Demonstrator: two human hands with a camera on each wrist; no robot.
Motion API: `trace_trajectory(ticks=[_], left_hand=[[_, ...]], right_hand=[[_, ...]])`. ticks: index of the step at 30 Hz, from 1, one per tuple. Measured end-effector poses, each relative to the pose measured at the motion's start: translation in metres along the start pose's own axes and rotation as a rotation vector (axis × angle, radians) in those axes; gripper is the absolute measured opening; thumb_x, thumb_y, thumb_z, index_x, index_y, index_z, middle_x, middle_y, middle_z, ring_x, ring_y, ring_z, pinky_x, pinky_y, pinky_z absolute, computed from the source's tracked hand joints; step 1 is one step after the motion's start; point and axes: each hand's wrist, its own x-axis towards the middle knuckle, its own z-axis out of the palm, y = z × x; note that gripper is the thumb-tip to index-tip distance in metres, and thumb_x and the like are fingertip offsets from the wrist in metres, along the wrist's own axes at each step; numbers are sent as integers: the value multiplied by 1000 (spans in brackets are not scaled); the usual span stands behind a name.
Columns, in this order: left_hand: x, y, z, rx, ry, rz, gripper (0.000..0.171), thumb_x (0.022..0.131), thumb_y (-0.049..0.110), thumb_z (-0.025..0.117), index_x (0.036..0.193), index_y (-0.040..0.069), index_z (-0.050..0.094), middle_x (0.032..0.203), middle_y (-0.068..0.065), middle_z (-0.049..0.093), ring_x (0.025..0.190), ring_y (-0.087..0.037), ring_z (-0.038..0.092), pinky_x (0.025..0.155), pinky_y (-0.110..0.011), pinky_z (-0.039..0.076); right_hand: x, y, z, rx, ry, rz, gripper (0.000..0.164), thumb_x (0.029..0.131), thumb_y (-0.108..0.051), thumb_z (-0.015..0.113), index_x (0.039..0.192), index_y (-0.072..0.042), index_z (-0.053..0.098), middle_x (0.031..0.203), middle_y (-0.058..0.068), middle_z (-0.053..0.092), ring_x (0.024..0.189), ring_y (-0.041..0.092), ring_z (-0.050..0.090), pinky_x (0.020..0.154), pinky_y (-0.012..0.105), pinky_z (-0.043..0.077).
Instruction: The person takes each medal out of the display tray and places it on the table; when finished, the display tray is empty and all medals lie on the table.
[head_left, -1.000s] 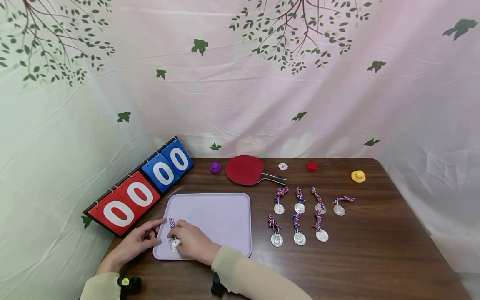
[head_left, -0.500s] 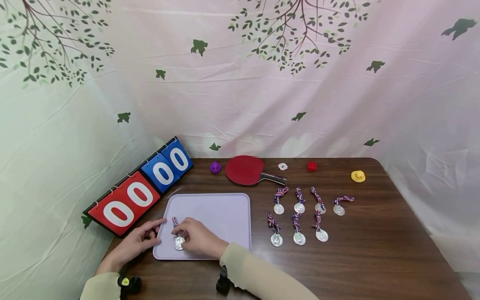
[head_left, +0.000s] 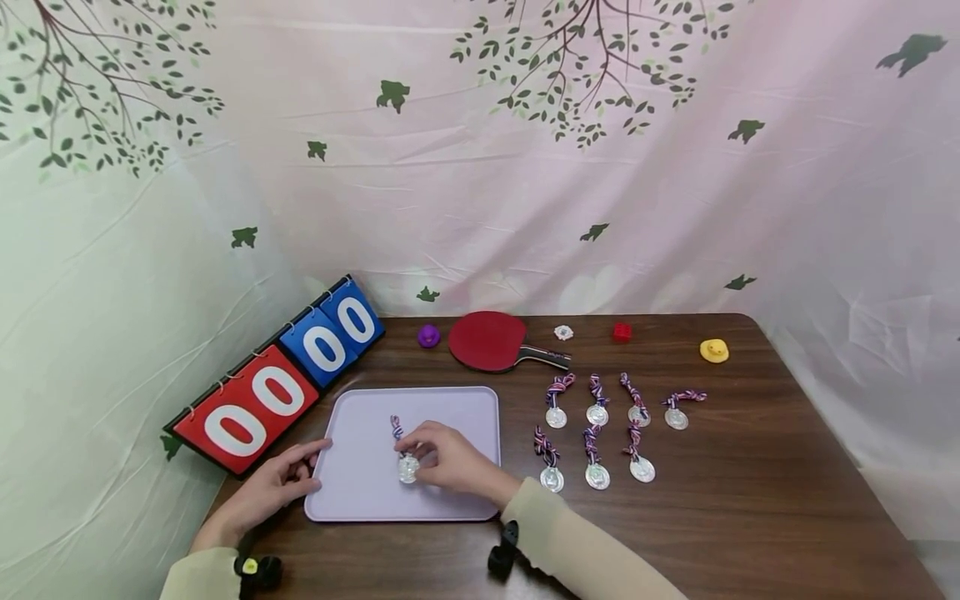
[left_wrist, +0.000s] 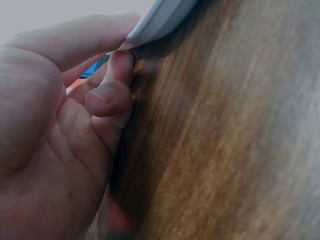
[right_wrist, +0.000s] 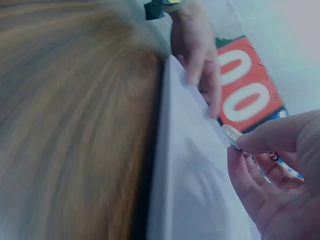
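Note:
My right hand (head_left: 447, 456) pinches a silver medal (head_left: 408, 468) between thumb and fingers, over the middle of a pale purple tray (head_left: 360, 497). The medal's red, white and blue ribbon (head_left: 397, 427) points away from me. In the right wrist view the medal disc (right_wrist: 231, 136) is seen nearly edge-on at the fingertips, and a shadow falls on the tray below. My left hand (head_left: 270, 485) rests at the tray's left edge, its thumb and index finger apart and touching the rim. Its other fingers bend loosely, as the left wrist view shows beside the tray rim (left_wrist: 162, 22).
Several silver medals (head_left: 597, 476) with knotted ribbons lie right of the tray. A flip scoreboard (head_left: 279, 379) stands at the left. Along the back are a purple duck (head_left: 428, 336), table tennis paddle (head_left: 489, 342), white piece (head_left: 564, 332), red brick (head_left: 622, 332) and yellow duck (head_left: 714, 351).
My right hand has carried the medal from the tray's left side toward its middle, rightward and slightly away from me. My left hand stays at the rim.

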Motion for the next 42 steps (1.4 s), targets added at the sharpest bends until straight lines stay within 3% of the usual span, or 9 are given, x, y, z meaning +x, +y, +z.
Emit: trace_trajectory(ticks=[7,19,28,35,42], left_hand=[[1,1,0,0,-4,0,61,84,33,71,140,31,46,101,-15,50,92,-26,49,62,-27,47],[2,-1,-2,-7,-12,-13,63,84,33,72,141,29,45,100,-13,51,90,-25,51,61,-27,48],[3,1,0,-3,-20,1,62,85,32,71,141,28,45,100,-14,50,90,-25,51,61,-27,47],[2,-2,1,1,-1,-2,61,85,32,71,140,30,46,100,-14,51,88,-24,51,61,-27,47],[1,-1,2,6,-2,20,59,86,30,70,140,29,46,106,-14,49,89,-24,51,62,-27,47]], right_hand=[[-38,16,-50,51,76,-20,47,74,12,67,117,-7,66,107,5,61,95,20,61,75,27,53],[-119,39,-130,55,170,-42,45,78,10,69,121,-2,61,119,10,55,98,28,60,75,33,54],[-181,52,-177,-58,260,-29,46,78,9,71,121,-5,61,118,12,56,98,28,61,75,32,53],[-229,64,-208,-130,333,65,40,82,3,71,120,-4,62,118,7,57,100,19,59,78,29,53],[-270,77,-224,-233,386,166,45,78,7,72,120,-7,63,117,4,57,99,12,58,76,26,53]])
